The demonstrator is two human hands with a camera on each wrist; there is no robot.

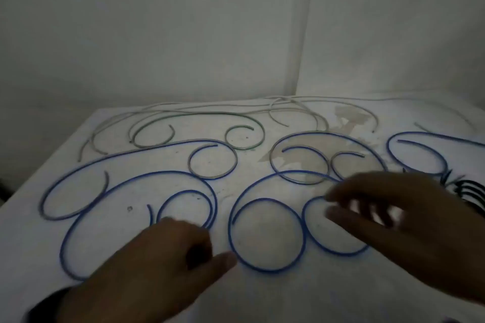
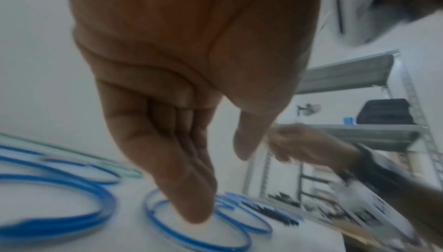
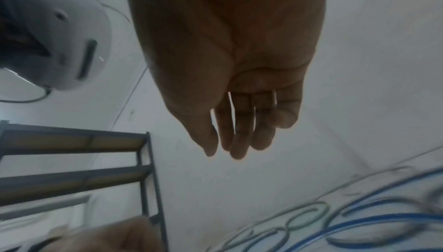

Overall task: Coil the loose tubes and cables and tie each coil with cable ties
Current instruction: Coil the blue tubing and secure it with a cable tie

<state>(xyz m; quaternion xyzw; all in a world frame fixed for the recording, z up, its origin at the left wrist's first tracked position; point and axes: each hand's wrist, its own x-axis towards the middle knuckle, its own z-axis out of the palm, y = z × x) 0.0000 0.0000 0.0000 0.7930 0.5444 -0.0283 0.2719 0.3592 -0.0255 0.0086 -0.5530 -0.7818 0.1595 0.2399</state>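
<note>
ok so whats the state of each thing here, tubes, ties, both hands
blue tubes: loose curls on the table, untied
grey and clear tubes: loose along the far edge, untied
black cable ties: lying at the right edge, unused
left hand: open, holding nothing
right hand: open, fingers spread, blurred

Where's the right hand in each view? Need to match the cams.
Head: right hand at right of centre, fingers spread above the blue tubes, blurred.
Left wrist: at middle right, beyond the left hand's thumb, wrist strap visible; right hand.
Right wrist: fills top centre, palm side, fingers pointing down, holding nothing.
Shared landmark: the blue tubes on the white table.
</note>
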